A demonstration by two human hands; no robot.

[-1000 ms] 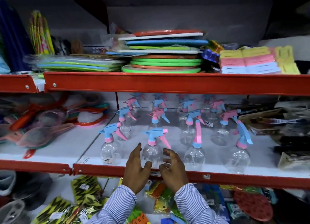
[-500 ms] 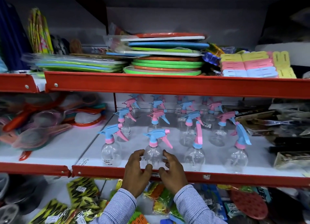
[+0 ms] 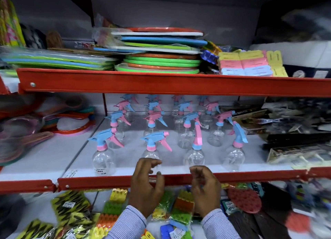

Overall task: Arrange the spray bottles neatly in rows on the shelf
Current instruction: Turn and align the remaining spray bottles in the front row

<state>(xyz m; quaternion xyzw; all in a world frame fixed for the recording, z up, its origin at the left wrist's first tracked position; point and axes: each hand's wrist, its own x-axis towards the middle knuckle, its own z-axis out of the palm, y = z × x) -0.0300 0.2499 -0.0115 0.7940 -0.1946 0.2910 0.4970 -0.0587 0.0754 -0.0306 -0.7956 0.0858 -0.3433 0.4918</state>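
Clear spray bottles with blue and pink trigger heads stand in rows on the white middle shelf. The front row holds four: one at the left, a second, a third with its pink trigger hanging down, and a fourth. My left hand hovers at the shelf's red front edge, fingers curled loosely in front of the second bottle's base, gripping nothing. My right hand is below the third bottle, fingers loosely bent and empty. More bottles stand behind, in several rows.
The upper shelf overhangs the bottles and carries stacked coloured mats and pastel packs. Plastic sieves lie to the left, dark packaged goods to the right. Packets fill the shelf below.
Both hands were cupped around the second front bottle. Now they have come off it: my right hand has shifted right and down, my left hand has loosened.
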